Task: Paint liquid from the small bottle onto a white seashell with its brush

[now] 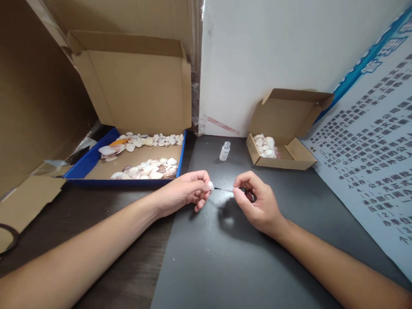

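At far left, pale shells (pixel 157 169) inside an open blue-walled box (pixel 93 156). Next, pinched in the grip of the left hand (pixel 185 191) above the worktop (pixel 199 262), a small white shell (pixel 211 186): probably light, rigid, easily chipped, best held by its edges. Beyond, a labelled bottle (pixel 224 152), contents unclear. Grasped in the right hand (pixel 255 201), a thin brush (pixel 225 189), dark tip just beside the shell; likely light, best held by its handle. At right, heaped shells (pixel 265 146) in a small open carton (pixel 283 163).

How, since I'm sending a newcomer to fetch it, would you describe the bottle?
On the grey mat, find the small box of shells. Just left of it stands the bottle: white-bodied with a clear, threaded neck, the only bottle in view.
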The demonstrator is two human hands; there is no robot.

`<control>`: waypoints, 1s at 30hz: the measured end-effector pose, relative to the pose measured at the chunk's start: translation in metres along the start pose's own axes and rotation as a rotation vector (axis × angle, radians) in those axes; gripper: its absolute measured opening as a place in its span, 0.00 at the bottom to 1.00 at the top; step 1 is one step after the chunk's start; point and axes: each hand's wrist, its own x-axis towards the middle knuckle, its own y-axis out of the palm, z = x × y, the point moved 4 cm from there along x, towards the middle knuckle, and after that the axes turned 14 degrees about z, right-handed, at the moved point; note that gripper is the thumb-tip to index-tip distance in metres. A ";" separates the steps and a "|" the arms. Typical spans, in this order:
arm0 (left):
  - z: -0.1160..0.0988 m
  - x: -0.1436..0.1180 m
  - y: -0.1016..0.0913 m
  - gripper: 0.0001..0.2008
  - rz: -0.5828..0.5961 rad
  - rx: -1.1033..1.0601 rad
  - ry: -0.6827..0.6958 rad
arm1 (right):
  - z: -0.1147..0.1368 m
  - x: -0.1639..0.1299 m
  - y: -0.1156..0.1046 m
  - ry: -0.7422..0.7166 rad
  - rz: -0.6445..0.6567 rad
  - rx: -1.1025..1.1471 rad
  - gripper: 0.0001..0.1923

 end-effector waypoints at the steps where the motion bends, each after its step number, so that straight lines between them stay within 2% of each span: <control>1: 0.000 0.000 0.000 0.07 -0.004 0.001 -0.003 | 0.001 0.000 0.000 -0.012 0.003 0.006 0.03; 8: -0.001 -0.001 0.001 0.08 -0.013 0.011 -0.006 | -0.001 0.000 0.000 0.034 -0.005 -0.006 0.04; 23: -0.001 -0.001 0.001 0.07 -0.018 0.019 -0.025 | 0.002 0.000 -0.002 -0.049 -0.009 0.037 0.03; 30: -0.002 -0.001 0.001 0.07 -0.013 0.026 -0.025 | -0.001 0.000 -0.001 0.007 -0.035 0.002 0.03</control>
